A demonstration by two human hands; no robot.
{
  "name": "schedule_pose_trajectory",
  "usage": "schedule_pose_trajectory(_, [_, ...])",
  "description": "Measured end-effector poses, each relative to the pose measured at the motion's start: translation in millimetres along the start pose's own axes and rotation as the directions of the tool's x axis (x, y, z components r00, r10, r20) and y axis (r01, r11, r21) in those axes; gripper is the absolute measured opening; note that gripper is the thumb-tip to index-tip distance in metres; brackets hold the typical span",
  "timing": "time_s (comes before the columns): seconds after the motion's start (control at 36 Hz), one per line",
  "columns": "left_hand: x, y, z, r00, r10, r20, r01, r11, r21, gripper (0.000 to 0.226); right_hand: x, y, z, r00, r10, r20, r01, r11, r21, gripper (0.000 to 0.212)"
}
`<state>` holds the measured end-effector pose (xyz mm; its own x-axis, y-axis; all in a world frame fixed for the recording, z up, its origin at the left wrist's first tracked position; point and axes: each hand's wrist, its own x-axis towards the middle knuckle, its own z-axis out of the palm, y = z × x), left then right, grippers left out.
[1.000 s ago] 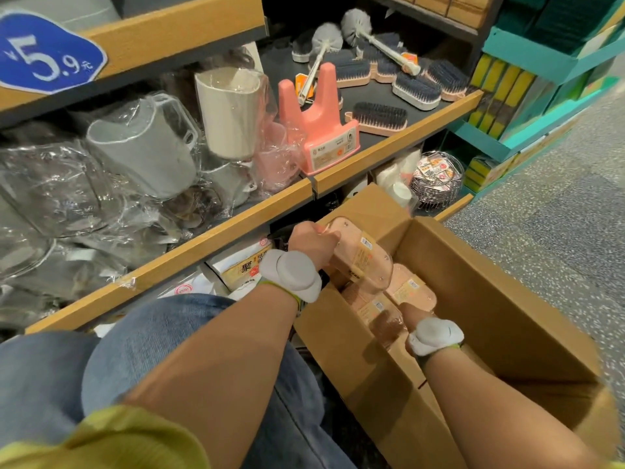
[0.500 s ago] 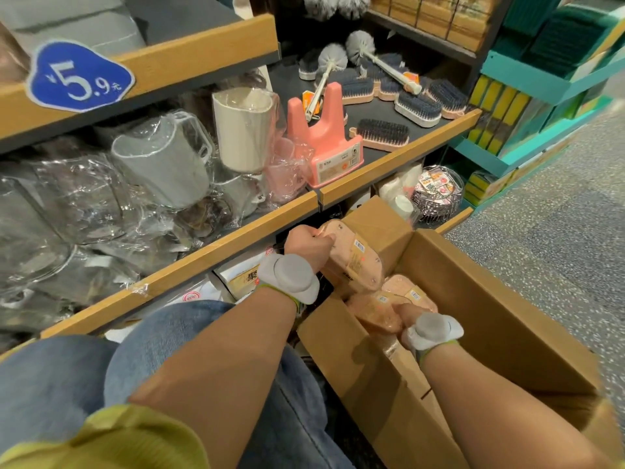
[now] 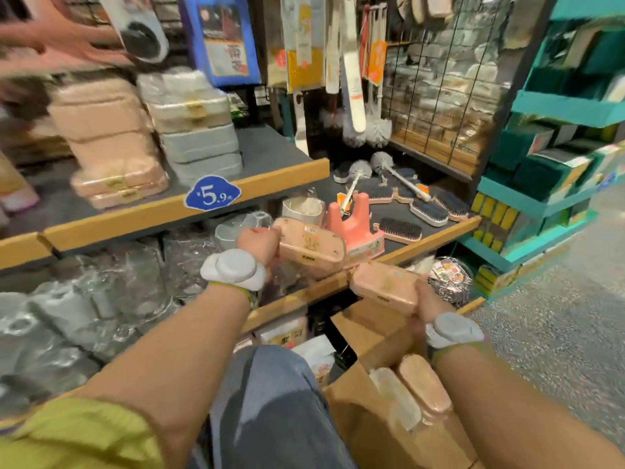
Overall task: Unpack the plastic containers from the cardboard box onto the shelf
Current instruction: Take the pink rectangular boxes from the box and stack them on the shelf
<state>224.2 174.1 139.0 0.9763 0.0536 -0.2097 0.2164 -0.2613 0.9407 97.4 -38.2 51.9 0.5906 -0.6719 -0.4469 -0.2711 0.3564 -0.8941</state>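
Up at shelf height, the left hand (image 3: 257,239) curls its fingers around one end of a pink container (image 3: 313,247), a flat rounded-corner plastic case in glossy shrink wrap with a small label on its face. It is held clear of the box, in front of the lower shelf (image 3: 429,242). The right hand (image 3: 426,301) grips a second pink container (image 3: 384,284) by its near end, thumb and fingers wrapped round it; this one hangs above the box's far edge, lower than the first and just right of it. Both wrists carry smooth grey bands.

Below, the cardboard box (image 3: 378,431) stands open, matte brown, with two more wrapped cases (image 3: 422,387) standing on edge inside it. On the upper shelf (image 3: 284,179), behind a wooden lip with a blue price tag (image 3: 212,196), are stacks of like cases: pink ones (image 3: 111,154) to the left, grey ones (image 3: 199,137) just beside them. Bristle brushes (image 3: 400,230) lie on the lower shelf's dark board beside a coral plastic stand (image 3: 355,228). Crinkled clear wrapping (image 3: 84,299) fills the shelf's left part. Motion blur softens everything.
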Motion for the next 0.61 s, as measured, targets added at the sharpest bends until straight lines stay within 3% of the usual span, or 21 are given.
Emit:
schedule_pose_trajectory(0.08, [4.1, 12.3, -27.4, 1.000, 0.003, -0.022, -0.004, 0.997, -0.076, 0.013, 11.1, -10.2, 18.9, 0.991, -0.015, 0.129, -0.001, 0.992, 0.123, 0.033])
schedule_pose_trajectory(0.17, [8.1, 26.0, -64.4, 0.997, 0.003, -0.082, -0.016, 0.987, -0.158, 0.015, 106.4, -5.5, 47.6, 0.984, -0.015, 0.180, 0.000, 0.997, 0.083, 0.070])
schedule_pose_trajectory(0.22, [13.7, 34.1, -88.7, 0.993, -0.004, -0.121, -0.020, 0.980, -0.199, 0.016, 118.4, -12.3, 81.4, 0.949, -0.055, 0.310, 0.005, 0.987, 0.160, 0.078])
schedule_pose_trajectory(0.25, [16.1, 38.1, -101.9, 0.990, -0.004, -0.143, -0.030, 0.972, -0.234, 0.016, 77.2, -26.2, 98.8, 0.914, -0.087, 0.395, 0.005, 0.979, 0.205, 0.067])
schedule_pose_trajectory(0.31, [20.8, 45.1, -125.4, 0.985, -0.018, -0.174, -0.032, 0.959, -0.282, 0.015, -25.0, -72.2, 124.6, 0.917, -0.110, 0.383, 0.050, 0.985, 0.164, 0.035])
schedule_pose_trajectory(0.36, [23.8, 51.4, -148.0, 0.972, -0.016, -0.233, -0.054, 0.955, -0.292, 0.028, -61.4, -91.6, 147.2, 0.932, -0.121, 0.341, 0.072, 0.986, 0.151, 0.008])
schedule_pose_trajectory(0.44, [31.9, 59.7, -184.0, 0.953, 0.006, -0.301, -0.092, 0.958, -0.271, 0.035, -71.8, -104.8, 183.6, 0.915, -0.075, 0.396, 0.036, 0.994, 0.104, 0.022])
schedule_pose_trajectory(0.56, [48.9, 64.4, -224.7, 0.942, 0.023, -0.335, -0.118, 0.957, -0.266, 0.017, -82.4, -120.2, 226.0, 0.860, -0.059, 0.506, -0.026, 0.987, 0.158, 0.022])
schedule_pose_trajectory(0.61, [63.3, 63.0, -241.4, 0.924, -0.010, -0.382, -0.109, 0.951, -0.290, 0.025, -90.7, -129.1, 246.0, 0.828, -0.057, 0.557, -0.070, 0.976, 0.204, 0.020])
